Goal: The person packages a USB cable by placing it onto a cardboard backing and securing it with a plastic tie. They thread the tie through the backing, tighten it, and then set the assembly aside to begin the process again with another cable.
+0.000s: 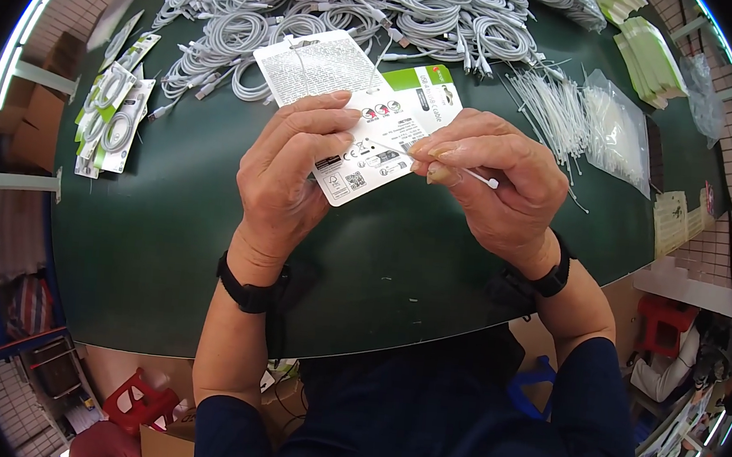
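Note:
My left hand (289, 165) grips a white and green folded packaging card (357, 176) from its left side, with the printed back turned up. Between the thumb and fingers of my right hand (497, 175) is a white cable tie (483, 180). Its small head sticks out below those fingers, and its thin tail lies against the card. Another thin white tie end shows near the card's upper edge. Both hands are held above the dark green table (395, 292). What lies under the card is hidden.
A big heap of coiled white cables (350, 9) covers the table's far side. Carded cables (115, 115) lie at the left. Loose cable ties (550, 110), a plastic bag of ties (614, 133) and stacked green-white cards (650, 62) are at the right.

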Demonstrator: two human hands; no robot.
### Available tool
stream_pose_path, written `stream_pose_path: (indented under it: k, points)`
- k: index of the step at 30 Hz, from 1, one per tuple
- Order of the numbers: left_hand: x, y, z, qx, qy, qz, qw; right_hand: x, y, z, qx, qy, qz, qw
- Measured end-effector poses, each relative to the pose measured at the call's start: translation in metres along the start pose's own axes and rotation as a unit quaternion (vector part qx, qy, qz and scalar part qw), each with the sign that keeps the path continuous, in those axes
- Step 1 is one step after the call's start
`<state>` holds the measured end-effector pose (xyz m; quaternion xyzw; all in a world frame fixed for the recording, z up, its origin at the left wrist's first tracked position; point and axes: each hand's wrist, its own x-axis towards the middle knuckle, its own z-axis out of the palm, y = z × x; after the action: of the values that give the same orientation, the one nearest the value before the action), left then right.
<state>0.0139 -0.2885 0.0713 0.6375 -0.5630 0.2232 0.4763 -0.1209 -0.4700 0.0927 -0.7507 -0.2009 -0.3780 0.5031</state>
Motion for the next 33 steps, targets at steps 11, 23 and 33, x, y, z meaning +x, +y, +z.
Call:
stream_pose_path:
  k: [11, 23, 33]
  points:
    - [0.008, 0.013, -0.008, 0.035, -0.020, 0.054, 0.998, 0.010, 0.000, 0.005, -0.047, -0.066, 0.079, 0.994]
    - [0.018, 0.061, -0.006, 0.109, 0.005, 0.117, 0.987, 0.014, -0.014, -0.022, 0.105, -0.110, 0.182, 0.971]
    - [0.021, 0.072, -0.018, -0.099, -0.032, -0.232, 0.967, 0.012, -0.010, -0.003, 0.144, 0.101, 0.209, 0.962]
